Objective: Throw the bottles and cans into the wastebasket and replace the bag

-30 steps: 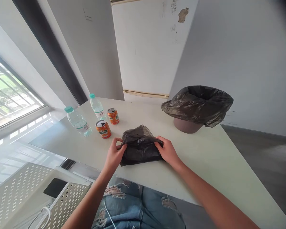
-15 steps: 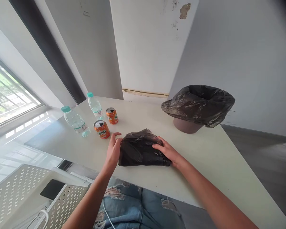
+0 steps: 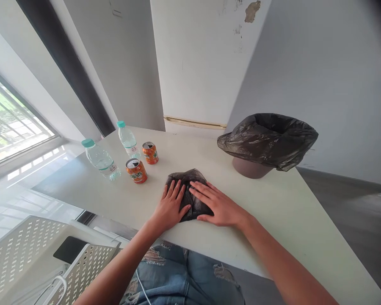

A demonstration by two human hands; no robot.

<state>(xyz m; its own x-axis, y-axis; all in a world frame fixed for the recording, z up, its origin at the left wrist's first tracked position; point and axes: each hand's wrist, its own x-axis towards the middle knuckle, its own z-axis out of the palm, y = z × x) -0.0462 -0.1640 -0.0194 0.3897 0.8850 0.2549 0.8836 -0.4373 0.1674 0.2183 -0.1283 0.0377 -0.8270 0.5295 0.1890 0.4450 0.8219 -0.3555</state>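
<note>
A folded black plastic bag point(image 3: 190, 197) lies on the white table point(image 3: 273, 212) in front of me. My left hand point(image 3: 171, 205) rests flat on its left part, fingers spread and pointing away from me. Over its right part lies my right hand point(image 3: 220, 205), palm down with the fingers stretched out. Much of the bag is covered by both hands. Left of the bag stand two orange drink cans, the nearer can point(image 3: 136, 171) and the farther can point(image 3: 150, 153), both with opened tops.
Two clear bottles with teal caps stand beyond the cans: a nearer bottle point(image 3: 101, 161) and a farther bottle point(image 3: 128, 140). At the back right is a bin point(image 3: 250, 167) lined with a black bag point(image 3: 260, 142). A white perforated basket point(image 3: 22, 250) holding a dark flat object is lower left.
Both hands have moved from gripping the bag's sides to lying flat on top of it, closer together. The bag now looks narrower, with its sides drawn inward.
</note>
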